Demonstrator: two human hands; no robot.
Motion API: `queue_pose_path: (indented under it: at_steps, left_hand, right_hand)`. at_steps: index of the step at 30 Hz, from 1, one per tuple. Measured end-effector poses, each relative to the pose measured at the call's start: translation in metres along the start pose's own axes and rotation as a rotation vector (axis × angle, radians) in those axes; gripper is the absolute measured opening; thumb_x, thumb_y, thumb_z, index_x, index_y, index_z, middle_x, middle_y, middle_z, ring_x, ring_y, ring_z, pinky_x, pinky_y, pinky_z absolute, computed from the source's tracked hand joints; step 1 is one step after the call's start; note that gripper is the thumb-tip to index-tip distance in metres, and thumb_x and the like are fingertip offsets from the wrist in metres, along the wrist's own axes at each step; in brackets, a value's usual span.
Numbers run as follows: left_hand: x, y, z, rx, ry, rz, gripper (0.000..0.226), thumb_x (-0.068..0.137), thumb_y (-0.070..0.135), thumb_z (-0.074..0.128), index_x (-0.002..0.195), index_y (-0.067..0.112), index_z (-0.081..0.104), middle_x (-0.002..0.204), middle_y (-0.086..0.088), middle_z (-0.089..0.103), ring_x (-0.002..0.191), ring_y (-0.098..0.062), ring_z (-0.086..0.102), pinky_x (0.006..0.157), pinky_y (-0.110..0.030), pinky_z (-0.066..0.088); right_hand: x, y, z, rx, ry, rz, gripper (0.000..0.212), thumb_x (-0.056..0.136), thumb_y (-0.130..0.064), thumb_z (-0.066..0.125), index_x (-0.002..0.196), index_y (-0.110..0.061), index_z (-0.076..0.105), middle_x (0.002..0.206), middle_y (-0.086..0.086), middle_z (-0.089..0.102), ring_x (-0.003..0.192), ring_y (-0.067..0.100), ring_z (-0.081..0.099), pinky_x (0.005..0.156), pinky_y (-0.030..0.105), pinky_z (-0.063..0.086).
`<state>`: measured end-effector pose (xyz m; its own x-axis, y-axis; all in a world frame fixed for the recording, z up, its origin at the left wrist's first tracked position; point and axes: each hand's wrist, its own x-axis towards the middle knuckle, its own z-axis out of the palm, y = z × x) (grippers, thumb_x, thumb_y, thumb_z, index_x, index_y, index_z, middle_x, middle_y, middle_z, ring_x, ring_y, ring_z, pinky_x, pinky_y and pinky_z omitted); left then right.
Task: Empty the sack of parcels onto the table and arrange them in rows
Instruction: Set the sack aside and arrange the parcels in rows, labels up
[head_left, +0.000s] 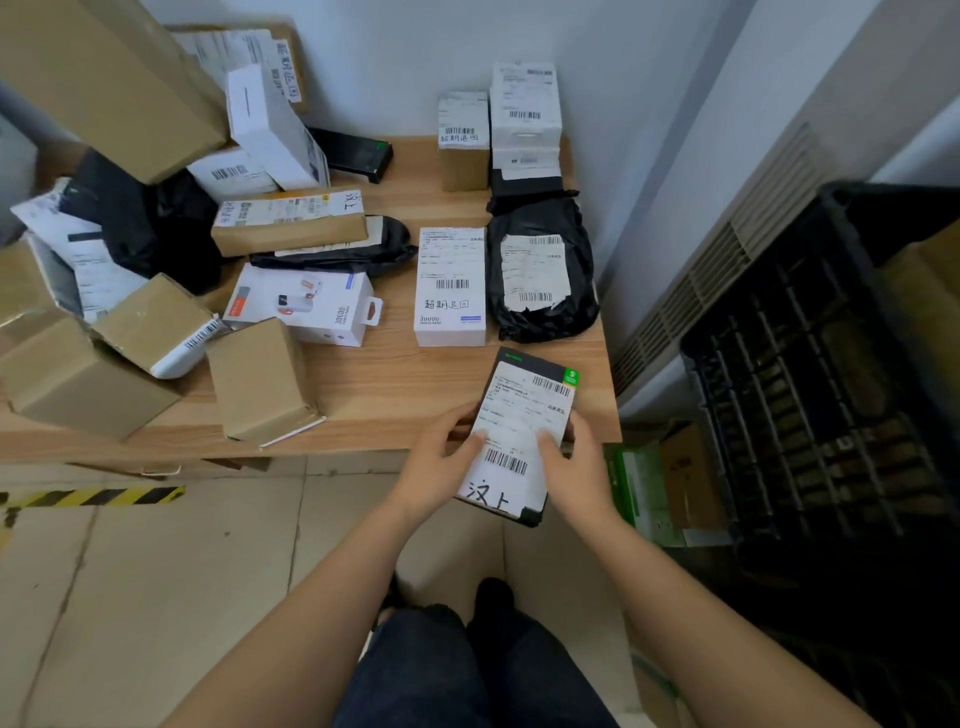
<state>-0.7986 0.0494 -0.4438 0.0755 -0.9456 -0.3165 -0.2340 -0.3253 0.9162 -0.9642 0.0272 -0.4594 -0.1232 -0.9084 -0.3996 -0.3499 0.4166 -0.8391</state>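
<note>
The left hand and right hand, equally near, grip the dark labelled parcel by its long sides, its long axis pointing away across the table edge toward the black bag

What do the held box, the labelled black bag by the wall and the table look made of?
The box looks like cardboard, matte black with a green corner: flat faces, crisp edges, white paper label. The bag looks like thin plastic film: glossy wrinkles, crumpled paper label. The table shows light wood grain, possibly laminate; hard to tell.
</note>
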Motion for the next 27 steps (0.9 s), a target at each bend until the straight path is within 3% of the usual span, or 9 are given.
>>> queue_pose_path:
  at_steps: [4, 6, 9, 13, 15, 19, 22, 25, 27]
  left_hand:
    - [0.008, 0.02, 0.004, -0.062, 0.044, 0.013, 0.03, 0.096, 0.013, 0.056, 0.125, 0.018, 0.055, 0.11, 0.009, 0.058, 0.081, 0.013, 0.058, 0.067, -0.01, 0.048]
    - [0.019, 0.033, 0.001, -0.054, 0.06, 0.033, 0.031, 0.096, 0.018, 0.056, 0.126, 0.022, 0.055, 0.115, 0.007, 0.059, 0.089, 0.006, 0.059, 0.074, -0.015, 0.051]
    - [0.047, 0.049, -0.004, -0.013, 0.051, 0.073, 0.034, 0.096, 0.021, 0.053, 0.131, 0.024, 0.054, 0.123, 0.002, 0.058, 0.105, -0.008, 0.059, 0.089, -0.029, 0.052]
    - [0.093, 0.07, -0.01, 0.06, 0.032, 0.092, 0.04, 0.099, 0.026, 0.048, 0.139, 0.022, 0.046, 0.128, 0.002, 0.052, 0.103, -0.004, 0.057, 0.088, -0.027, 0.052]
    - [0.121, 0.075, -0.014, 0.116, 0.032, 0.108, 0.044, 0.099, 0.032, 0.046, 0.142, 0.024, 0.042, 0.131, 0.003, 0.049, 0.104, -0.001, 0.055, 0.091, -0.028, 0.05]
    - [0.175, 0.082, -0.02, 0.163, 0.012, 0.107, 0.046, 0.097, 0.035, 0.047, 0.141, 0.027, 0.042, 0.133, 0.002, 0.051, 0.112, -0.011, 0.055, 0.096, -0.038, 0.049]
    - [0.21, 0.085, -0.023, 0.191, 0.006, 0.102, 0.049, 0.096, 0.034, 0.048, 0.142, 0.022, 0.041, 0.135, 0.002, 0.05, 0.121, -0.015, 0.051, 0.1, -0.041, 0.047]
    - [0.236, 0.085, -0.022, 0.196, -0.033, 0.077, 0.061, 0.089, 0.043, 0.05, 0.145, 0.026, 0.032, 0.136, 0.004, 0.051, 0.122, -0.015, 0.051, 0.099, -0.044, 0.047]
    - [0.246, 0.084, -0.019, 0.214, -0.055, 0.06, 0.065, 0.087, 0.045, 0.052, 0.146, 0.035, 0.025, 0.136, 0.005, 0.052, 0.121, -0.015, 0.053, 0.097, -0.044, 0.05]
  right_hand:
    - [0.009, -0.019, -0.014, 0.038, 0.023, -0.054, 0.033, 0.093, -0.03, 0.055, 0.125, -0.031, 0.054, 0.126, -0.004, 0.056, 0.114, 0.018, 0.055, 0.096, 0.048, 0.05]
    - [0.019, -0.034, -0.02, 0.045, 0.031, -0.078, 0.027, 0.092, -0.03, 0.057, 0.119, -0.032, 0.054, 0.122, -0.008, 0.058, 0.114, 0.019, 0.056, 0.095, 0.048, 0.05]
    - [0.043, -0.062, -0.026, 0.042, 0.043, -0.103, 0.037, 0.09, -0.035, 0.058, 0.127, -0.034, 0.053, 0.122, -0.011, 0.06, 0.107, 0.013, 0.059, 0.092, 0.046, 0.052]
    - [0.088, -0.097, -0.026, 0.065, 0.084, -0.108, 0.04, 0.094, -0.024, 0.058, 0.133, -0.023, 0.049, 0.128, 0.0, 0.056, 0.107, 0.017, 0.059, 0.092, 0.042, 0.052]
    - [0.111, -0.114, -0.025, 0.06, 0.095, -0.123, 0.039, 0.094, -0.023, 0.058, 0.133, -0.023, 0.05, 0.128, 0.001, 0.056, 0.11, 0.017, 0.058, 0.091, 0.036, 0.052]
    - [0.158, -0.139, -0.019, 0.038, 0.101, -0.118, 0.039, 0.096, -0.019, 0.054, 0.134, -0.021, 0.05, 0.127, 0.003, 0.056, 0.104, 0.013, 0.057, 0.074, 0.021, 0.048]
    - [0.187, -0.153, -0.013, 0.006, 0.103, -0.122, 0.039, 0.096, -0.018, 0.053, 0.134, -0.023, 0.05, 0.127, 0.003, 0.057, 0.11, 0.016, 0.057, 0.086, 0.032, 0.052]
    - [0.208, -0.164, -0.01, -0.048, 0.102, -0.132, 0.04, 0.097, -0.014, 0.051, 0.136, -0.02, 0.049, 0.124, -0.003, 0.058, 0.104, 0.01, 0.056, 0.079, 0.021, 0.048]
    - [0.22, -0.166, -0.009, -0.077, 0.104, -0.123, 0.043, 0.098, -0.015, 0.05, 0.14, -0.018, 0.044, 0.128, -0.001, 0.058, 0.107, 0.012, 0.056, 0.087, 0.029, 0.05]
